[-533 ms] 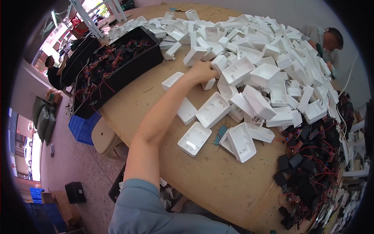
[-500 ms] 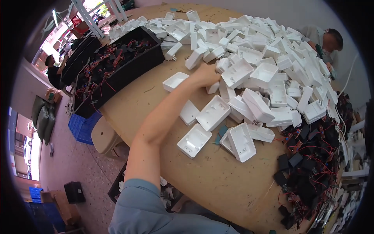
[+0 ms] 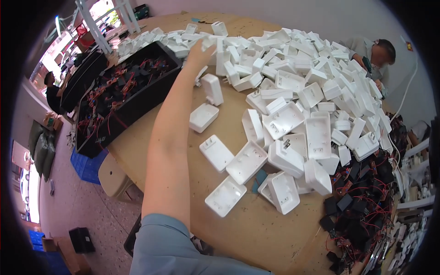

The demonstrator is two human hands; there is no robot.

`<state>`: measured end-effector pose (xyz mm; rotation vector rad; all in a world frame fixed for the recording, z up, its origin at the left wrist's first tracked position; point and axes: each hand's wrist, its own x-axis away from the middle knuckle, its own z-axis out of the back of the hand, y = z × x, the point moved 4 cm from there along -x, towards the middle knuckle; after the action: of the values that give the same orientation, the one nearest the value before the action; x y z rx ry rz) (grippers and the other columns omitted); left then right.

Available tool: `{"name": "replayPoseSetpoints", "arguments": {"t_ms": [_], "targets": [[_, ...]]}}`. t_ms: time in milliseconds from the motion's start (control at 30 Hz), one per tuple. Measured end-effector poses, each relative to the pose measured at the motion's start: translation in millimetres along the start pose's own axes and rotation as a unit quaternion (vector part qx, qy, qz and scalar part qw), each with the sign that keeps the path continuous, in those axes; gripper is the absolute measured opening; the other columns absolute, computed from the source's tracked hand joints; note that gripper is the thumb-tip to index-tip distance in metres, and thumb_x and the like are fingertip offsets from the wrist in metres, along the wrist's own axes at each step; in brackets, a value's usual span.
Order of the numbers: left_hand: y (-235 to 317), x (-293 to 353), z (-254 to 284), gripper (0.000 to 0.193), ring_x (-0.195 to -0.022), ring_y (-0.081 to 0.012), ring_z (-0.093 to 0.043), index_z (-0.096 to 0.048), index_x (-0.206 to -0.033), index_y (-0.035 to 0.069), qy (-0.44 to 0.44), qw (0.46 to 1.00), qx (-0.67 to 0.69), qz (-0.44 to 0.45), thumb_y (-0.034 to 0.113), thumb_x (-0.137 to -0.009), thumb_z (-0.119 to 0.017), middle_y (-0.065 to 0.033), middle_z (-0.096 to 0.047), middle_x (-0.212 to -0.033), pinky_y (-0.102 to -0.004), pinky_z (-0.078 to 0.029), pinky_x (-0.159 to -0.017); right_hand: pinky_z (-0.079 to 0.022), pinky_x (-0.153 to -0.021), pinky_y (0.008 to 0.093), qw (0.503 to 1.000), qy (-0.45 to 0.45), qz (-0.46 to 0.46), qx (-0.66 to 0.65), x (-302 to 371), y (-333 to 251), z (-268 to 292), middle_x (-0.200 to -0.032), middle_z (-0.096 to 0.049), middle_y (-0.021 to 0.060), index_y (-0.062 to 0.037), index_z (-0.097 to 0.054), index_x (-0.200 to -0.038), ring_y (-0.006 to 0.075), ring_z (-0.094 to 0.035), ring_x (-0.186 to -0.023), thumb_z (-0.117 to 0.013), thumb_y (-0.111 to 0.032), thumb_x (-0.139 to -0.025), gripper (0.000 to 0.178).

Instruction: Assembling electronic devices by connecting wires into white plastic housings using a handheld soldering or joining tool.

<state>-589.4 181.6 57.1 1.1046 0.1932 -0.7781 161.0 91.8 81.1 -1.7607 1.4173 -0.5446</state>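
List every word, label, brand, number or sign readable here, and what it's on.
Nothing reads legibly in this view.
Black tray: pale marking on its side, too small to read.
Black bin on the floor: white label, too small.
Room wall: reddish-yellow patch, perhaps a sign, too blurred.
White housings: no legible print.

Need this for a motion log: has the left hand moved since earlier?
Yes; judged against the black bin, the left hand moved left and farther out.
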Motion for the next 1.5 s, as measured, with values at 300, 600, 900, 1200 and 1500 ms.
{"name": "replayPoseSetpoints", "arguments": {"t_ms": [300, 600, 900, 1200, 1500], "targets": [[-25.0, -6.9, -32.7, 0.093, -0.121, -0.0330, -0.031, 0.001, -0.138, 0.019, -0.336, 0.927, 0.006, 0.167, 0.054, -0.074, -0.056, -0.0217, -0.019, -0.138, -0.0427, -0.024, -0.100, -0.033, -0.053, 0.0252, 0.975, 0.162, 0.017, 0.153, -8.9, 6.1, 11.7, -0.107, -0.050, 0.0017, -0.0076, -0.040, -0.116, 0.0112, -0.043, -0.061, -0.065, -0.041, -0.074, 0.059], [75.8, 78.6, -87.1, 0.069, -0.102, -0.0218, -0.047, -0.029, -0.129, 0.025, -0.354, 0.924, 0.068, 0.129, 0.040, -0.072, -0.064, -0.0100, -0.047, -0.117, -0.0392, -0.043, -0.076, -0.032, -0.055, 0.0274, 1.000, 0.012, 0.002, 0.001, -4.8, -9.7, 15.7, -0.112, -0.047, 0.0062, -0.0002, -0.040, -0.116, 0.0137, -0.036, -0.061, -0.065, -0.016, -0.078, 0.049], [143.9, 154.0, -88.6, 0.068, -0.092, -0.0216, -0.053, -0.031, -0.129, 0.003, -0.452, 0.868, 0.188, 0.086, 0.038, -0.078, -0.060, -0.0154, -0.050, -0.113, -0.0324, -0.044, -0.079, -0.033, -0.054, 0.0257, 0.997, -0.081, 0.007, -0.013, 8.3, -20.4, 34.3, -0.122, -0.045, 0.0110, -0.0083, -0.033, -0.129, 0.0126, -0.041, -0.059, -0.063, -0.017, -0.080, 0.058], [225.5, 196.0, 13.7, 0.053, -0.088, -0.0276, -0.057, -0.043, -0.120, 0.002, -0.248, 0.955, -0.065, -0.148, 0.036, -0.081, -0.054, -0.0186, -0.058, -0.099, -0.0334, -0.043, -0.074, -0.039, -0.054, 0.0181, 0.997, -0.049, 0.035, -0.050, 32.4, -17.9, 56.0, -0.111, -0.047, 0.0077, 0.0003, -0.030, -0.125, 0.0082, -0.043, -0.058, -0.066, -0.018, -0.076, 0.064], [147.9, 371.2, 120.7, 0.040, -0.082, -0.0259, -0.057, -0.056, -0.099, -0.002, -0.328, 0.925, -0.182, -0.059, 0.027, -0.073, -0.063, -0.0176, -0.059, -0.089, -0.0321, -0.044, -0.074, -0.042, -0.047, 0.0209, 0.959, -0.174, -0.088, -0.204, 31.7, -0.8, 64.0, -0.109, -0.052, 0.0143, 0.0024, -0.036, -0.120, 0.0121, -0.051, -0.055, -0.071, -0.008, -0.070, 0.061]]}}
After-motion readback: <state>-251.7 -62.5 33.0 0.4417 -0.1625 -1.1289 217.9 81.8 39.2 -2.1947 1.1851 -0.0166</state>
